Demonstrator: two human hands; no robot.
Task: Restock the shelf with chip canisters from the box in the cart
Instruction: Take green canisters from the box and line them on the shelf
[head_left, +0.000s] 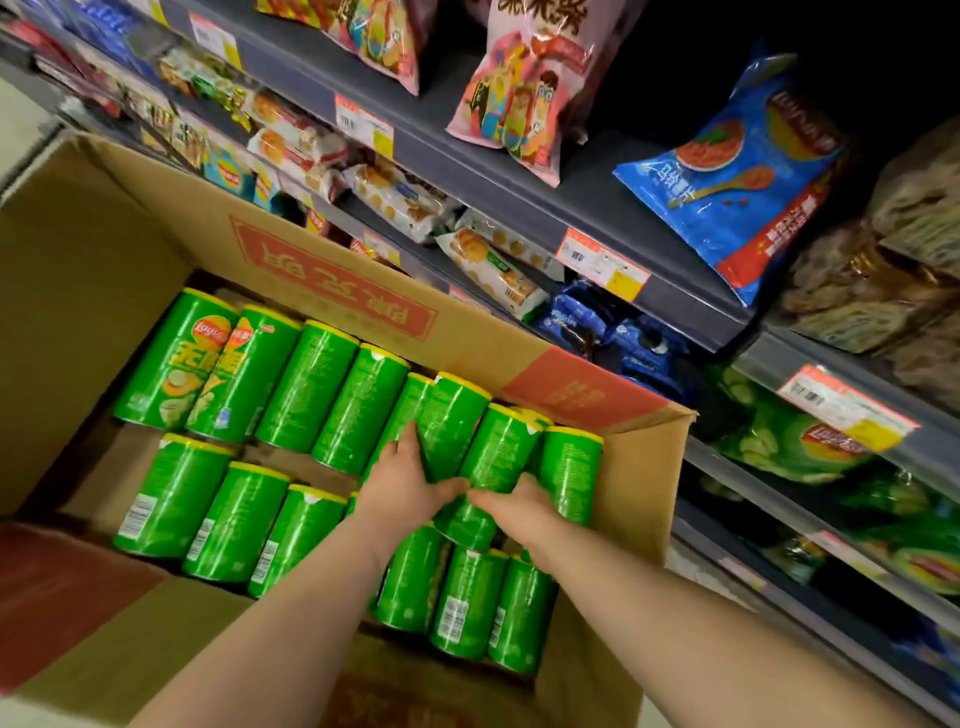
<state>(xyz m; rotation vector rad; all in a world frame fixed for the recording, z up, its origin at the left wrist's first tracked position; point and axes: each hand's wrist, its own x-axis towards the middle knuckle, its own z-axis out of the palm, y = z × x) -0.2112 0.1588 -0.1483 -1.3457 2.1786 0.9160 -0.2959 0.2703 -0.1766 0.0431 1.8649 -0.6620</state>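
Note:
An open cardboard box (130, 249) holds several green chip canisters (306, 384) with yellow lids, lying in two rows. Both my arms reach into its right side. My left hand (408, 480) curls round one raised canister (453, 415), fingers on its left side and thumb under its lower end. My right hand (517, 504) grips the neighbouring raised canister (501, 447) in the same way. These two canisters sit higher than the ones around them. My palms hide their lower ends.
Grey shelves (519, 202) rise at the right and behind the box, with price tags (602, 262) on their edges. They carry pink and blue snack bags (737, 171), biscuit packs (488, 265) and green chip bags (779, 441). The box flap (587, 389) stands against the shelf.

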